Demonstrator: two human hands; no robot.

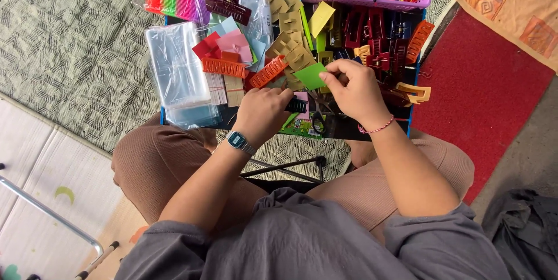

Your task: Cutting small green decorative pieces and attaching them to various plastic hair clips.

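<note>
Woven grey-green mat (75,42) underlies the cluttered tray (414,91); red rug (482,100) beside.

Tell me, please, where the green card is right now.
The green card is pinched in the right hand, centre of view, just above the left hand.

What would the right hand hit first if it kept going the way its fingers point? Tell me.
The right hand points up and left, pinching a green card. Straight on, it would likely first meet the orange hair claw, though depth is hard to judge.
</note>
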